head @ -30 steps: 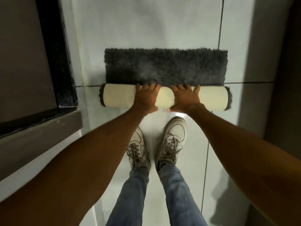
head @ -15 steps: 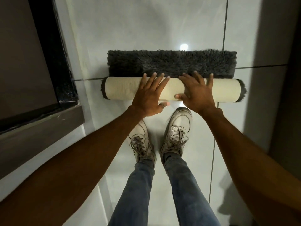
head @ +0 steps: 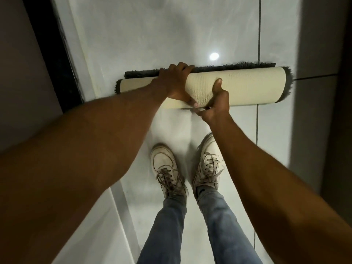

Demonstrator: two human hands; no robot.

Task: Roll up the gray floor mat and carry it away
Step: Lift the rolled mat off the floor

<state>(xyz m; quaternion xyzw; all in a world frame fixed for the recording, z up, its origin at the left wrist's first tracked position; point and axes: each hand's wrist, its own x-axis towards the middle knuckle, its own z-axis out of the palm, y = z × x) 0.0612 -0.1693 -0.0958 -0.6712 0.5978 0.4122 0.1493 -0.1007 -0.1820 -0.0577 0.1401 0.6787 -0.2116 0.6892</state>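
Head view, looking straight down. Gray floor mat (head: 247,86) is almost fully rolled: a cream woven backing faces outward, and gray pile shows at both ends of the roll and as a thin strip along its far edge at 12 o'clock. The roll lies crosswise over the white tiled floor (head: 152,35), at 12 o'clock from the white sneakers (head: 167,168). Its right end looks tilted up and nearer the camera than the left end; whether it is clear of the floor, cannot tell.

Left hand (head: 174,82) is draped over the top of the roll near its middle. Fingers are curled together over the far edge into the pile, and the thumb is tucked under the near side, so the hand closes around the roll.

Right hand (head: 215,103) grips the near side of the roll just at 3 o'clock from the left hand. Thumb is pressed flat up against the cream backing; the other fingers curl beneath the roll, their tips mostly hidden. The two hands nearly touch under the roll.

Dark door frame (head: 55,44) runs along the floor at 9 o'clock. A bright light spot (head: 214,56) reflects on the tile just beyond the roll.
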